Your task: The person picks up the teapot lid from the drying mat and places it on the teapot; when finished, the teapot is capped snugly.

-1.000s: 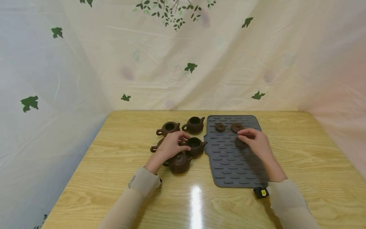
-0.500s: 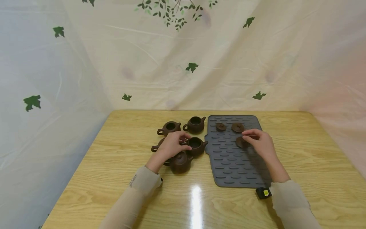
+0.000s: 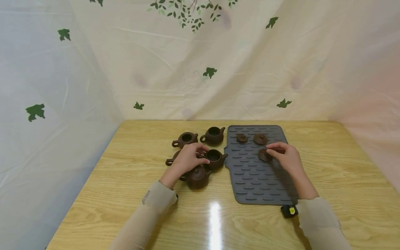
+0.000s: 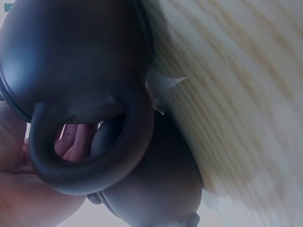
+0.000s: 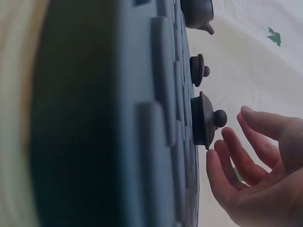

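Observation:
My left hand (image 3: 189, 158) reaches over the teapot group, thumb and forefinger spread at the handle side of a lidless teapot (image 3: 215, 163). In the left wrist view its curved fingers show behind a dark teapot's round handle (image 4: 94, 177). A lidded teapot (image 3: 197, 178) stands just in front of that hand, and another teapot (image 3: 170, 161) is mostly hidden under it. My right hand (image 3: 287, 156) hovers beside a brown lid (image 3: 264, 155) on the grey mat (image 3: 250, 180). In the right wrist view, its loosely bent fingers (image 5: 244, 156) stand apart from a knobbed lid (image 5: 202, 120).
Two more lids, a small one (image 3: 242, 138) and a wider one (image 3: 260, 139), lie farther back on the mat. Behind my left hand stand two lidless teapots, the left one (image 3: 181, 141) and the right one (image 3: 215, 139). A leaf-patterned curtain (image 3: 175, 86) borders the wooden table (image 3: 125, 166).
My right hand has drawn slightly right, away from the nearest lid, which shows more fully now. The left hand keeps its place among the teapots.

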